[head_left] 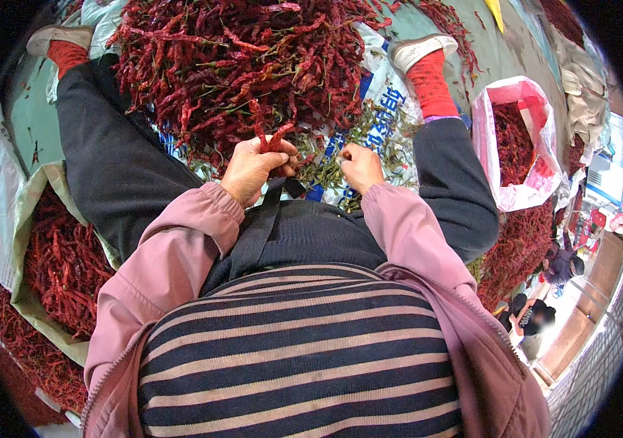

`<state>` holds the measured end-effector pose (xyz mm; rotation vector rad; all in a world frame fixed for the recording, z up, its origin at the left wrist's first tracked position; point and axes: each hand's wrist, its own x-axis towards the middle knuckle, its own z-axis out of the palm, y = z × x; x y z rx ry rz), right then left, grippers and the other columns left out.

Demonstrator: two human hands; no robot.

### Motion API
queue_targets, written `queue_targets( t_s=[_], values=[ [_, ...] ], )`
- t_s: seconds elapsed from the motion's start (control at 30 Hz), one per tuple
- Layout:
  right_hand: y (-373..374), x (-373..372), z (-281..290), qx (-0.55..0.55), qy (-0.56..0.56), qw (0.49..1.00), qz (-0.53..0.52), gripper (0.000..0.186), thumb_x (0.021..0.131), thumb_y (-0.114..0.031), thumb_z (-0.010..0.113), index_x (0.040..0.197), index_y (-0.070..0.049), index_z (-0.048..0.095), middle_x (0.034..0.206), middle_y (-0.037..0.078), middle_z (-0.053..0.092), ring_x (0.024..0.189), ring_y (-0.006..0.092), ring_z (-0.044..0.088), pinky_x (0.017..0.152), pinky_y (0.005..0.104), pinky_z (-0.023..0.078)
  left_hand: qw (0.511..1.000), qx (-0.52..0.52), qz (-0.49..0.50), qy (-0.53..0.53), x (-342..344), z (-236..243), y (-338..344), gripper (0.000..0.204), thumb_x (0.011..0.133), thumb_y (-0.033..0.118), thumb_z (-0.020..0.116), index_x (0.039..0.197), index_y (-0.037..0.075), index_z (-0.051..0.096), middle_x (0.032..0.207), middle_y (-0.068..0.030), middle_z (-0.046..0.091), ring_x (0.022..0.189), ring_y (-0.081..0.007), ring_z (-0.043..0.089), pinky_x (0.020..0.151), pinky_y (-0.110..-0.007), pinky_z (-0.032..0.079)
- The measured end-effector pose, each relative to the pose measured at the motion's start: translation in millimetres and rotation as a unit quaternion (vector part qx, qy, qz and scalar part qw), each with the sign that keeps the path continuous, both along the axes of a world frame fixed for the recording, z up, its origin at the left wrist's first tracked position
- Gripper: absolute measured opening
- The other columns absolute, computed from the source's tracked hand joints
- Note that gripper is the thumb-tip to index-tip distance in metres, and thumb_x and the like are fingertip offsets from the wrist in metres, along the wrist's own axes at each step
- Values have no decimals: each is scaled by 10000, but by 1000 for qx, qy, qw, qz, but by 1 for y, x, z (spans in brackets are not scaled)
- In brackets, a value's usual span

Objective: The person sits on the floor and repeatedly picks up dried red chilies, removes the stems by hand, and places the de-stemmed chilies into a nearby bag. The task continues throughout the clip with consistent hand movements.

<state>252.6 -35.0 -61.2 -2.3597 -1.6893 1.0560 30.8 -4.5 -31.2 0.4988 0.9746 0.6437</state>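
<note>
My left hand (252, 164) is closed on a few dried red chillies (257, 117), which stick up from its fingers at the near edge of a big chilli heap (231, 58). My right hand (360, 166) is a little to the right, fingers curled together over green stems and bits (330, 168) scattered on a white printed plastic sheet (377, 102). What, if anything, is in its fingertips is too small to make out. The heap lies between my outstretched legs.
An open greenish sack of chillies (60, 277) lies at my left, a pink-and-white bag of chillies (512, 139) at my right, beside more loose chillies (516, 241). Two other people (559, 263) are at the far right, near a pale wooden board (596, 285).
</note>
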Motion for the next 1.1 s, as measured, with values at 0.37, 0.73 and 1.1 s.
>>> queue_targets(
  t_s=[0.37,0.73,1.1],
  values=[
    [35,-24,-22,-21,-70,997,27,262,639,-168,511,864,-62,594,851,184,604,840,345,570,723,409,447,995,-14,-28,90,-3,-1,-2,118,737,105,622,813,29,575,612,-1,530,428,-63,439,381,-174,308],
    [14,-5,12,-31,373,873,-312,196,714,30,502,907,11,535,713,89,551,516,163,563,473,271,487,983,56,-109,138,16,-8,-1,105,740,139,614,780,43,604,630,11,538,501,-52,436,443,-195,354],
    [17,-46,44,-33,528,796,-293,238,750,2,576,978,-11,511,827,90,548,629,151,567,522,257,489,981,63,-147,106,15,-1,-6,98,766,121,610,821,41,616,632,30,543,504,-31,432,438,-179,322]
  ],
)
